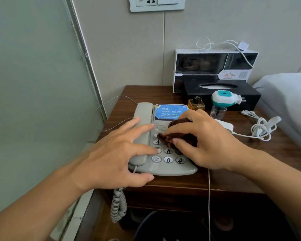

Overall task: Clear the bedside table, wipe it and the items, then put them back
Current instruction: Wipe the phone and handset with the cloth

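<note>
A frosted glass panel (33, 101) fills the far left, and a coiled handset cord (118, 206) hangs down past the front edge of the dark wooden counter (233, 178). The left hand (111, 157) lies flat with straight, spread fingers over the handset (142, 133), which sits in its cradle on the grey telephone (172, 168); its grip is open, pressing and not curling round anything. The telephone stands at the counter's front left, with a blue label above the keypad. Just to the right, the right hand (207, 141) has its grip closed round a bunched brown cloth (170, 138), fingers and thumb pinching it and holding it down on the number keys. Behind that hand stand a small amber perfume bottle (196, 103) and a white-and-teal plug-in vaporiser (224, 100) on a clear bottle, both in front of a black tissue box (221, 94). A white-and-black box (214, 63) stands against the wall behind, with a white cable on top. Further right, a white charger cable (261, 129) lies coiled on the counter, beside the pale bedding (288, 101).
</note>
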Demonstrator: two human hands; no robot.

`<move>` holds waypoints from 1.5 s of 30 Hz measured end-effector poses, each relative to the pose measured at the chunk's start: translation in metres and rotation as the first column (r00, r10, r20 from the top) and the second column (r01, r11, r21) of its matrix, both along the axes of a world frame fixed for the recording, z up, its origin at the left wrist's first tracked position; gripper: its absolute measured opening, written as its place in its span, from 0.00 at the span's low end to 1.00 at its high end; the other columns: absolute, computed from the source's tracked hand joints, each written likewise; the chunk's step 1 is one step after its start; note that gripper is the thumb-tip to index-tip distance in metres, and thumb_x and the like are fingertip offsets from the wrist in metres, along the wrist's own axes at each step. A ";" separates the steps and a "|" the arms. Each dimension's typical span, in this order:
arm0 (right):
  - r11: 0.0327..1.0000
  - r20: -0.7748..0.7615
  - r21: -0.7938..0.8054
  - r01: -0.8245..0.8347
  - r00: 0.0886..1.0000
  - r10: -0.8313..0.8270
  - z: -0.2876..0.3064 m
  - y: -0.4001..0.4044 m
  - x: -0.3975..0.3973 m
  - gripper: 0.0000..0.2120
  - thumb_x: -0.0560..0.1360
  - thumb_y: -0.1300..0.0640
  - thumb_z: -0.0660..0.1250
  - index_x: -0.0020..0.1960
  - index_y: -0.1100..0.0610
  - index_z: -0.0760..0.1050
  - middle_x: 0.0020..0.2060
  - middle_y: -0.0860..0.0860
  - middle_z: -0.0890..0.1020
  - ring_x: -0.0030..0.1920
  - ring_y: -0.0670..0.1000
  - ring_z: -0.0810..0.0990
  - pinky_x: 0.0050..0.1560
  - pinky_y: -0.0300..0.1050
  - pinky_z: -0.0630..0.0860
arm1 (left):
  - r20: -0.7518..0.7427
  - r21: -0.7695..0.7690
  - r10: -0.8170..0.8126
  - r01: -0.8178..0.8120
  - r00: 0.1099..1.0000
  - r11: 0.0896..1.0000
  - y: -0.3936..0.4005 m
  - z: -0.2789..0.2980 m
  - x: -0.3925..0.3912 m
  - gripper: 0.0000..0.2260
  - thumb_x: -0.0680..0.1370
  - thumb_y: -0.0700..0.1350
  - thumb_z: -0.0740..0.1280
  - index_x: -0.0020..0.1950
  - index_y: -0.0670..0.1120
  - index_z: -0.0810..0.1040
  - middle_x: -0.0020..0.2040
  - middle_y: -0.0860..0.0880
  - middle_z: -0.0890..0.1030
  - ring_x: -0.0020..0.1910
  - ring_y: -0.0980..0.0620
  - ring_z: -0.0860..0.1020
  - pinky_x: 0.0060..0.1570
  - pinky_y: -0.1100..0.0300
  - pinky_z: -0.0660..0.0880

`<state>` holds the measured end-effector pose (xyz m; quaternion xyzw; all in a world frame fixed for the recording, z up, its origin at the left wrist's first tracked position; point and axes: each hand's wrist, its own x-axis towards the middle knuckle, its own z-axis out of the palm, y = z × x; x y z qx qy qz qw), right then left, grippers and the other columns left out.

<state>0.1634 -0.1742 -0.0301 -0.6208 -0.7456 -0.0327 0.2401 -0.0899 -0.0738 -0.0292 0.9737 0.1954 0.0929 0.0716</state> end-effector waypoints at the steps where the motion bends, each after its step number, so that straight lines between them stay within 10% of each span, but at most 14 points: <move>1: 1.000 -0.008 -0.001 0.003 1.000 -0.003 0.000 0.000 0.000 0.17 0.77 0.41 0.62 0.62 0.39 0.81 0.51 0.46 0.76 0.51 0.51 0.73 0.54 0.51 0.75 | 0.013 0.000 -0.006 0.006 1.000 1.000 0.000 -0.001 0.000 0.30 0.70 0.71 0.66 0.71 0.66 0.76 0.83 0.62 0.55 0.83 0.59 0.42 0.79 0.51 0.58; 8: 0.999 0.026 -0.030 -0.025 0.999 0.026 0.004 -0.003 0.001 0.16 0.77 0.42 0.63 0.62 0.39 0.82 0.52 0.46 0.76 0.51 0.51 0.73 0.53 0.51 0.75 | 0.141 -0.036 0.008 -0.003 0.990 0.999 0.000 -0.003 0.000 0.30 0.70 0.68 0.72 0.72 0.63 0.76 0.81 0.64 0.59 0.82 0.61 0.48 0.77 0.49 0.64; 15: 0.992 0.289 -0.119 -0.034 0.955 0.067 0.013 -0.003 -0.019 0.19 0.78 0.43 0.56 0.63 0.37 0.80 0.51 0.50 0.73 0.49 0.55 0.70 0.46 0.54 0.76 | -0.092 -0.167 0.194 -0.207 0.977 0.964 0.001 -0.002 0.006 0.63 0.63 0.72 0.77 0.82 0.61 0.35 0.76 0.69 0.26 0.80 0.66 0.43 0.72 0.63 0.59; 22: 0.975 0.219 -0.216 0.044 0.976 0.004 0.024 0.004 -0.038 0.16 0.80 0.51 0.62 0.65 0.38 0.78 0.55 0.49 0.71 0.55 0.55 0.67 0.58 0.52 0.71 | -0.081 -0.159 0.172 -0.184 0.982 0.970 0.002 -0.005 0.008 0.64 0.64 0.72 0.76 0.82 0.58 0.34 0.75 0.67 0.24 0.81 0.62 0.41 0.75 0.60 0.58; 45: 0.991 0.303 -0.128 -0.043 0.949 0.081 0.008 -0.011 -0.049 0.16 0.78 0.42 0.59 0.59 0.38 0.81 0.52 0.50 0.74 0.49 0.54 0.71 0.43 0.55 0.77 | -0.094 -0.189 0.122 -0.138 0.988 0.972 0.007 -0.012 0.010 0.65 0.66 0.68 0.78 0.82 0.53 0.31 0.77 0.60 0.22 0.81 0.58 0.34 0.79 0.59 0.49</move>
